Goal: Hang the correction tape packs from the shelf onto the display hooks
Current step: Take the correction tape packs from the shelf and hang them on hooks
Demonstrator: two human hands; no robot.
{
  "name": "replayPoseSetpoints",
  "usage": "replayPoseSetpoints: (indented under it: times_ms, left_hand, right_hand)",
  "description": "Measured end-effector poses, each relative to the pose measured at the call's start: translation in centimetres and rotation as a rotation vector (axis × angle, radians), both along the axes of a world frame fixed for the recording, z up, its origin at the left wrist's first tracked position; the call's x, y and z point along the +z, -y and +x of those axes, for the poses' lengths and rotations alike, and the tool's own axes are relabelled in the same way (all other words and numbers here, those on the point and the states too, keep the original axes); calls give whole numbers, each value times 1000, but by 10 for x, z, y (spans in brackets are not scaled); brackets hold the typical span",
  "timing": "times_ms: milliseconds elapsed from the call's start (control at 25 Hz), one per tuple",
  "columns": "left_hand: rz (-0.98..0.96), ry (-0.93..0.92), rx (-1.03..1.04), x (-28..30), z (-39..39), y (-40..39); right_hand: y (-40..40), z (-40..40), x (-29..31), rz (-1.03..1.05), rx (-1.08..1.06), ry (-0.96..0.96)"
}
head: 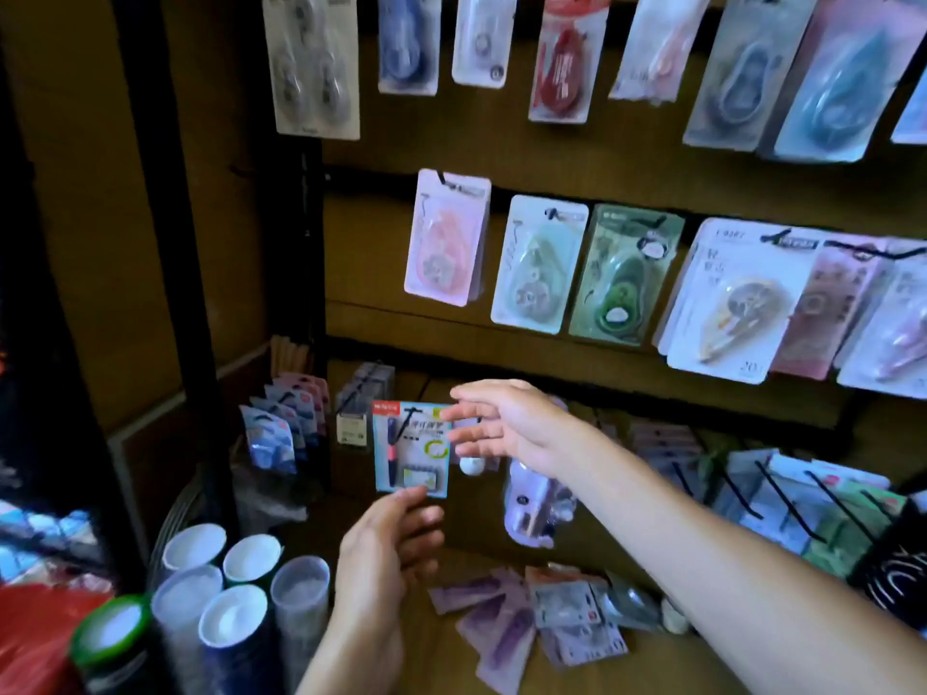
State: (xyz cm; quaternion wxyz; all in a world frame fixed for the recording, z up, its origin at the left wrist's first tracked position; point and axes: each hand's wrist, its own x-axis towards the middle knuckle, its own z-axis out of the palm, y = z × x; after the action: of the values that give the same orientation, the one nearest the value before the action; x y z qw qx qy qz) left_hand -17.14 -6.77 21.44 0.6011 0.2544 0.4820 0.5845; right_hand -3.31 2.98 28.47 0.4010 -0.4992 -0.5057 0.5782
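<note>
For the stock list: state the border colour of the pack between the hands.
Blue border, red strip on top, on the pack; head view.

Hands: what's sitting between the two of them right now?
In the head view, a blue-edged pack stands upright between the left hand below it and the right hand at its upper right corner.

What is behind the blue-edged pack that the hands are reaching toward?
Behind the blue-edged pack a dark hook pokes through its hang hole; whether more packs hang behind cannot be seen. The left hand and right hand flank it.

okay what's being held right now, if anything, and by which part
A blue-edged pack: the left hand touches its bottom edge, the right hand its top right corner. A firm grip cannot be told.
</note>
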Motion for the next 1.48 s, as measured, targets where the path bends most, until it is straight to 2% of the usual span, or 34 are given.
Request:
replayPoseSetpoints:
  times_ms: [120, 240, 400, 560, 760, 920, 1080, 1160, 1280, 1400, 1480]
  left_hand:
    - [38, -148, 26, -33, 8, -2]
    - [5, -314, -27, -82, 27, -9]
    - [-119, -417, -113, -143, 50, -20]
    - [-268, -473, -164, -206, 79, -52]
    - [-378, -456, -193, -270, 110, -94]
    - [-446, -417, -199, -301, 116, -106]
    - [-472, -402, -194, -318, 112, -102]
    - [-466, -407, -175, -321, 107, -101]
    - [-469, -408, -122, -328, 93, -103]
    - [-562, -439, 28, -340, 84, -104]
    - [-668, -365, 90, -345, 82, -100]
  right_hand:
    - [34, 52, -85, -126, 28, 183]
    - [45, 106, -179, -301, -108, 330]
    - [43, 156, -279, -470, -339, 434]
    - [27, 186, -365, -614, -408, 470]
    - [-25, 205, -436, -608, -526, 433]
    - [-54, 174, -487, -743, -512, 291]
    - [-73, 125, -510, -499, -622, 461]
    - [-77, 105, -515, -473, -700, 365]
    - [-80, 83, -521, -483, -770, 30]
    - [-62, 72, -506, -662, -684, -223]
    - [-41, 65, -496, -728, -533, -385]
